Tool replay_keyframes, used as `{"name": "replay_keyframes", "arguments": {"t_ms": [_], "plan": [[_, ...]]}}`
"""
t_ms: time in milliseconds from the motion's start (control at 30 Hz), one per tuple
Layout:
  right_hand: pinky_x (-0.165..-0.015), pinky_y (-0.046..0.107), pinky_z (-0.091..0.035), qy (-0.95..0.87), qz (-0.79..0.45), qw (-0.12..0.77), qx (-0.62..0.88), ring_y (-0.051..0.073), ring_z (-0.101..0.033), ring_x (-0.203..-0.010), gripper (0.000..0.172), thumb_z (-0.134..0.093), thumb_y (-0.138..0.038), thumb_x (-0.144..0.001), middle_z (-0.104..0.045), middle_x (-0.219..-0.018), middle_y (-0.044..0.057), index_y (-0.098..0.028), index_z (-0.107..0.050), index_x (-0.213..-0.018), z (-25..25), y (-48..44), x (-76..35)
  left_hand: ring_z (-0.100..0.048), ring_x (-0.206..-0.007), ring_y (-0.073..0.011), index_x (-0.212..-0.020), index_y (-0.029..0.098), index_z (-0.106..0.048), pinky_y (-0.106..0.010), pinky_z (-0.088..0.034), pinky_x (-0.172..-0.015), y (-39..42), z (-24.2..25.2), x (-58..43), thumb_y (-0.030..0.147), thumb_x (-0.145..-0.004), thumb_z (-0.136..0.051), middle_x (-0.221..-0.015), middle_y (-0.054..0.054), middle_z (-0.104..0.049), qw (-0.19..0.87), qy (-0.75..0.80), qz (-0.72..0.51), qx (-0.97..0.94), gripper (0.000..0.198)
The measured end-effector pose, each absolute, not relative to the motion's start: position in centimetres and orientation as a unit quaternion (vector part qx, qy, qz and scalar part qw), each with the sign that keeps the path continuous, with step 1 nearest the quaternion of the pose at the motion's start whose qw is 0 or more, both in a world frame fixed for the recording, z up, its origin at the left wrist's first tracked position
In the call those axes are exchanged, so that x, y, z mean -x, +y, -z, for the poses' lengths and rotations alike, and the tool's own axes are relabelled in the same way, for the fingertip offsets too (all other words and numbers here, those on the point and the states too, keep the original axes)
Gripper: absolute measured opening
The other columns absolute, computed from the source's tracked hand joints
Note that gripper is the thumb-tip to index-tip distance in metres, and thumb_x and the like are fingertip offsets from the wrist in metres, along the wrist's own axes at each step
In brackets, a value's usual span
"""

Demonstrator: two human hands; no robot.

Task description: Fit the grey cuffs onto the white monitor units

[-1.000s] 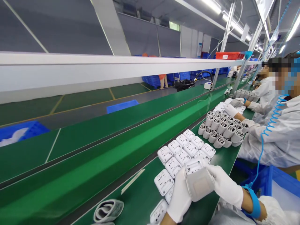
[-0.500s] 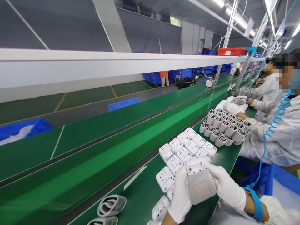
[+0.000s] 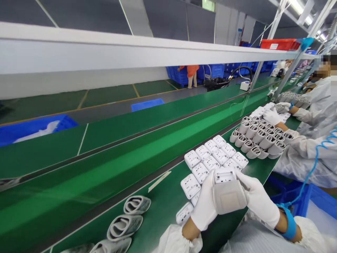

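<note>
Dozens of blue crates (image 3: 181, 75) line the far aisle of the room, beyond a white rail (image 3: 79, 52), and a red tray (image 3: 279, 44) sits on the overhead rack. Along my side runs the green desk (image 3: 163, 207). On the desk stand rows of white plastic units (image 3: 210, 158), then a block of rolled grey cuffs (image 3: 255, 137); more rolled cuffs (image 3: 123, 225) lie to my left. A co-worker's gloved hands (image 3: 273, 114) work further along on the right. A blue coiled cord (image 3: 317, 154) runs to the strap (image 3: 291, 223) on my right wrist.

The held unit (image 3: 225, 175) sits just above the desk, between my gloved left hand (image 3: 204, 202) and gloved right hand (image 3: 259, 200), its top edge showing above a grey fabric band (image 3: 229, 196). The fingers (image 3: 252, 191) of each hand are pressed together, clasping the band from either side. For a sound hold, keep both palms level and the band square to the unit's edge, so that it cannot slip.
</note>
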State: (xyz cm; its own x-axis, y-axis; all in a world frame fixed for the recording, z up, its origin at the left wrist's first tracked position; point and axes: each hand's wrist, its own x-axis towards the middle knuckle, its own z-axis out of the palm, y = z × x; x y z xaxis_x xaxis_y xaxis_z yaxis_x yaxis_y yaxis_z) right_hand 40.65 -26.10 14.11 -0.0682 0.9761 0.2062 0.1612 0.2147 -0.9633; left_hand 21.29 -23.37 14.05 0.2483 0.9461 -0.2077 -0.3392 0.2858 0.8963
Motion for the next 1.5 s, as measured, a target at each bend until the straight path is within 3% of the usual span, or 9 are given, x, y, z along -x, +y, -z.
{"name": "replay_keyframes", "arguments": {"t_ms": [133,267,400,533,733,967,1100,1233,1500], "plan": [[-0.102,0.032,-0.062,-0.64,-0.344,0.484,0.487,0.026,-0.077,-0.114,0.054,-0.076,-0.034,-0.095,-0.073,-0.134,0.005,-0.028,-0.064,-0.147,-14.4,-26.7,-41.0,-0.066,-0.096,-0.0254,-0.079,0.022,-0.063,-0.036,-0.055,-0.09,-23.4,-15.7,-22.7,0.039,-0.083,-0.071,-0.086,-0.005,-0.07,0.675,0.4,-0.483,-0.388,0.019],[-0.101,0.027,-0.061,-0.68,-0.288,0.477,0.476,0.022,-0.076,-0.114,0.059,-0.072,-0.021,-0.096,-0.072,-0.135,0.0,-0.036,-0.058,-0.151,-15.1,-27.2,-41.2,-0.052,-0.073,-0.0166,-0.071,0.02,-0.055,-0.03,-0.048,-0.073,-23.4,-16.4,-23.1,0.027,-0.083,-0.063,-0.075,0.0,-0.059,0.689,0.388,-0.467,-0.395,0.015],[-0.103,0.024,-0.058,-0.696,-0.251,0.483,0.468,0.02,-0.076,-0.115,0.069,-0.075,-0.012,-0.091,-0.072,-0.136,-0.003,-0.041,-0.057,-0.151,-15.3,-27.3,-41.4,-0.042,-0.071,-0.014,-0.067,0.02,-0.045,-0.027,-0.039,-0.068,-23.4,-17.4,-23.0,0.018,-0.074,-0.058,-0.072,0.002,-0.051,0.68,0.372,-0.46,-0.433,0.015],[-0.102,0.026,-0.061,-0.666,-0.305,0.489,0.473,0.022,-0.076,-0.116,0.067,-0.078,-0.014,-0.091,-0.069,-0.139,0.0,-0.038,-0.058,-0.15,-15.5,-27.1,-41.6,-0.039,-0.07,-0.0145,-0.068,0.022,-0.038,-0.027,-0.04,-0.067,-23.0,-17.8,-23.0,0.027,-0.081,-0.053,-0.072,0.002,-0.042,0.717,0.354,-0.443,-0.405,0.021],[-0.101,0.026,-0.062,-0.586,-0.427,0.492,0.481,0.025,-0.073,-0.122,0.054,-0.081,-0.022,-0.091,-0.071,-0.136,0.001,-0.036,-0.068,-0.141,-15.9,-26.5,-41.8,-0.042,-0.075,-0.0149,-0.075,0.021,-0.044,-0.029,-0.043,-0.076,-22.5,-16.8,-22.2,0.035,-0.096,-0.053,-0.078,0.001,-0.05,0.691,0.318,-0.424,-0.491,0.026],[-0.103,0.028,-0.061,-0.621,-0.442,0.405,0.505,0.027,-0.075,-0.118,0.066,-0.09,-0.027,-0.081,-0.072,-0.136,0.004,-0.03,-0.067,-0.144,-16.9,-26.0,-42.6,-0.055,-0.085,-0.0177,-0.085,0.02,-0.054,-0.031,-0.046,-0.081,-22.1,-16.8,-21.3,0.023,-0.086,-0.067,-0.087,-0.002,-0.061,0.639,0.304,-0.385,-0.592,0.014],[-0.104,0.032,-0.061,-0.662,-0.424,0.346,0.511,0.028,-0.075,-0.117,0.066,-0.085,-0.03,-0.086,-0.072,-0.137,0.007,-0.026,-0.063,-0.148,-18.0,-26.2,-43.0,-0.05,-0.078,-0.014,-0.081,0.019,-0.051,-0.027,-0.042,-0.072,-22.3,-16.9,-21.5,0.014,-0.077,-0.07,-0.084,0.0,-0.06,0.636,0.276,-0.385,-0.61,0.02],[-0.103,0.03,-0.06,-0.67,-0.387,0.357,0.523,0.029,-0.074,-0.118,0.063,-0.086,-0.032,-0.084,-0.073,-0.135,0.008,-0.022,-0.067,-0.144,-17.5,-26.9,-42.8,-0.045,-0.074,-0.0123,-0.076,0.019,-0.047,-0.025,-0.037,-0.067,-22.7,-17.0,-21.7,0.014,-0.075,-0.067,-0.078,0.002,-0.055,0.623,0.301,-0.394,-0.605,0.021],[-0.1,0.027,-0.059,-0.668,-0.367,0.399,0.51,0.027,-0.074,-0.112,0.056,-0.08,-0.026,-0.087,-0.075,-0.127,0.003,-0.024,-0.066,-0.14,-16.3,-28.1,-41.1,-0.045,-0.072,-0.0144,-0.072,0.019,-0.046,-0.029,-0.039,-0.07,-22.6,-18.3,-22.3,0.019,-0.081,-0.055,-0.075,0.0,-0.055,0.634,0.361,-0.34,-0.594,0.013]]}}
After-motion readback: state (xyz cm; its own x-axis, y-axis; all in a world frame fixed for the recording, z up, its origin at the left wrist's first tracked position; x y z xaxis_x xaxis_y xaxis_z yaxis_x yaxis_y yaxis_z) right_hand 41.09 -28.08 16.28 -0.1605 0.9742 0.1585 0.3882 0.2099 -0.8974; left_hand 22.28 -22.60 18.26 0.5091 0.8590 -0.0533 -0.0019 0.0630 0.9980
